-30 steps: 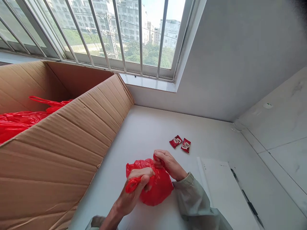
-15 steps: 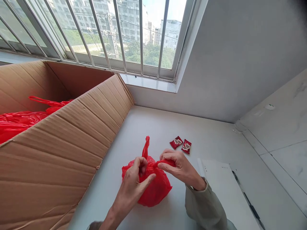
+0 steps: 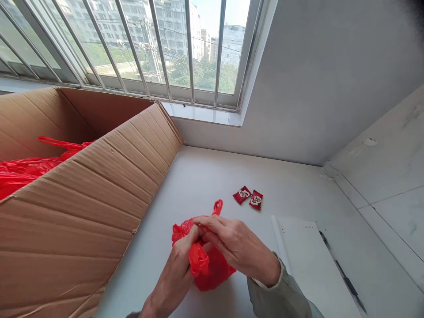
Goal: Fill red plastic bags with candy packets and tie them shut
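Note:
A small red plastic bag (image 3: 212, 271), bulging with something inside, rests on the white surface (image 3: 205, 176) in front of me. My left hand (image 3: 177, 269) pinches one of its handles from the left, fingers closed on the plastic. My right hand (image 3: 236, 247) lies over the bag's top from the right, its fingers closed on the other handle. A loop of red handle (image 3: 217, 206) sticks up behind my fingers. Two small red wrapped candies (image 3: 248, 197) lie side by side on the surface just beyond the bag, untouched.
A large open cardboard box (image 3: 99, 198) fills the left side, with more red plastic bags (image 3: 29, 165) inside. A barred window (image 3: 149, 44) runs along the back. A white sheet or board (image 3: 308, 260) lies at the right. Grey walls close the corner.
My hands have come together over the bag's top. The handle that stood upright at the left has been drawn across to the right, and my right hand now covers the knot area.

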